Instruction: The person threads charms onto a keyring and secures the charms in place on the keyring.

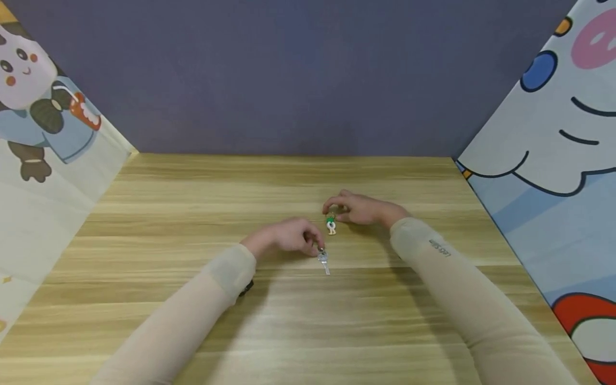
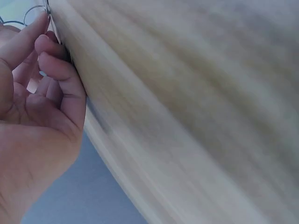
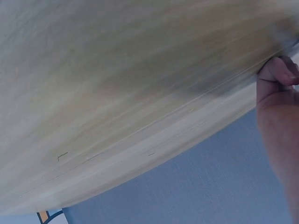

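Note:
A silver key (image 1: 323,258) lies near the middle of the wooden table, its blade pointing toward the person. My left hand (image 1: 293,235) pinches the metal ring at the key's head between thumb and index finger. That ring (image 2: 35,15) shows at the fingertips in the left wrist view, the other fingers curled. Just beyond the key is a small figure charm (image 1: 330,224) with a green top and a white ring at its middle. My right hand (image 1: 358,208) holds its upper end between thumb and bent index finger. The right wrist view cuts off the right fingertips (image 3: 282,72).
The wood-grain table (image 1: 168,214) meets a dark blue-grey panel (image 1: 298,80) at the back. Cartoon-printed panels stand at the left (image 1: 62,160) and right (image 1: 529,144). A dark wrist strap (image 1: 246,289) shows under the left sleeve.

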`<state>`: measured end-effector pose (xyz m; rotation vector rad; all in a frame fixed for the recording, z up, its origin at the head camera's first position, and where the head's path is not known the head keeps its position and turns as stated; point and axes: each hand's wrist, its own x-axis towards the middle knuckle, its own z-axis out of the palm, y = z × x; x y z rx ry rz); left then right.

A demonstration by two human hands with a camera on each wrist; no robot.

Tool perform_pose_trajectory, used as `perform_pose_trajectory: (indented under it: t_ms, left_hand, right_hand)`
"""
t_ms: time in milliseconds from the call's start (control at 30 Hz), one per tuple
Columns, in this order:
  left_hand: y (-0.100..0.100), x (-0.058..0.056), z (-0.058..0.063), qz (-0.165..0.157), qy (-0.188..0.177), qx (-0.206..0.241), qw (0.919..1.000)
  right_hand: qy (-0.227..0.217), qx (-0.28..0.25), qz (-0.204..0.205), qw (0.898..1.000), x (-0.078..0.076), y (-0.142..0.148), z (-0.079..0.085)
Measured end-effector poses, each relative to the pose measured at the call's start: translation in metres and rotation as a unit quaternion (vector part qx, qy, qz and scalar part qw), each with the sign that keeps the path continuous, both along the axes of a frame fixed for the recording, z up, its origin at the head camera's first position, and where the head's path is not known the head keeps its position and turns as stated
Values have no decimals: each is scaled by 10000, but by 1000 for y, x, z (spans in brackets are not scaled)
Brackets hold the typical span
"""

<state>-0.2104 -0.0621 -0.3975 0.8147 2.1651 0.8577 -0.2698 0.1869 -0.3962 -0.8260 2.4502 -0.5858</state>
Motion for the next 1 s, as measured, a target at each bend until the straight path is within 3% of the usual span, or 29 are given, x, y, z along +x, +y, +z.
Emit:
perform_pose_trajectory:
  t_ms: [133, 400, 700, 1000]
  left_hand:
    - [0, -2, 2, -37, -152, -101, 9998]
    - [3, -2, 4, 13, -319, -148, 9994]
    - [4, -3, 7, -165, -487, -149, 9986]
    - [4, -3, 8, -105, -560, -192, 9982]
  right_hand:
    - [198, 125, -6, 9997, -1, -2, -3]
    - [176, 106, -160, 9997, -1, -2, -5]
    - [362, -149, -179, 9991, -1, -1, -6]
    - [373, 8, -219, 9991, -1, -2, -8]
